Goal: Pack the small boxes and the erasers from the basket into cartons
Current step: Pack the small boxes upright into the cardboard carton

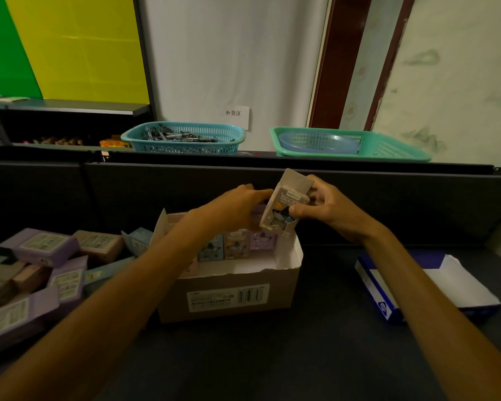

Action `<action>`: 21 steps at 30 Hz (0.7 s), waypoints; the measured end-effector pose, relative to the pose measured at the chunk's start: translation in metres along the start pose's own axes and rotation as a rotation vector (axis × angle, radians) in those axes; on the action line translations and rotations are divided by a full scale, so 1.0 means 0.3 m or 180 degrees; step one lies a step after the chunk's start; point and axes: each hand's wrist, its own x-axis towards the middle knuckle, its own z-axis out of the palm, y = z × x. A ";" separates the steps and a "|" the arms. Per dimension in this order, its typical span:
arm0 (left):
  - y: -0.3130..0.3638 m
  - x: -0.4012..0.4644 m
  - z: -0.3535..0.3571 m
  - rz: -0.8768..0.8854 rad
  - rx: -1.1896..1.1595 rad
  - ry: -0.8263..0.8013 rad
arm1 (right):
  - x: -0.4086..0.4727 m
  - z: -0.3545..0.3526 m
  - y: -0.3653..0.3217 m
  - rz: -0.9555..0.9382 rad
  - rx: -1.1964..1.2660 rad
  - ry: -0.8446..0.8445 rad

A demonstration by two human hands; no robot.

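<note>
The right hand (323,208) grips a small grey box (285,202) above the open carton (229,287); the thumb lies on the printed front and the fingers curl around the right side. The left hand (237,208) meets the same box from the left, its fingers bent on the left edge and partly hidden behind the box. The box is tilted: its long axis goes from the lower left up to the upper right, and its top flap is open and points up, toward the dark partition (359,198) behind.

Under the hands, the carton stands on the dark table (272,357) with its barcode label facing the person. Inside it, three small boxes (236,244) stand upright in a row against the far wall, and the front part of the carton shows bare white bottom. The left forearm crosses over the carton's left flap and hides that corner.

To the left of the carton a pile of purple and brown boxes (41,267) lies in disorder. To the right, well apart, lies a flat blue and white carton (411,287). Behind the partition stand a blue basket (182,137) with dark small items and a green basket (388,146) with a bluish bowl (318,141) in it.
</note>
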 end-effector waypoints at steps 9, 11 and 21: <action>-0.012 -0.009 0.010 0.0125 0.0405 0.0061 | 0.008 -0.008 0.015 0.0018 -0.0039 -0.0005; -0.015 -0.013 0.009 0.0039 0.0246 0.0082 | 0.010 -0.008 0.016 0.0017 -0.0016 -0.0017; -0.021 -0.040 -0.036 -0.0143 0.0196 -0.0095 | 0.014 -0.007 0.010 -0.0004 0.0072 0.0002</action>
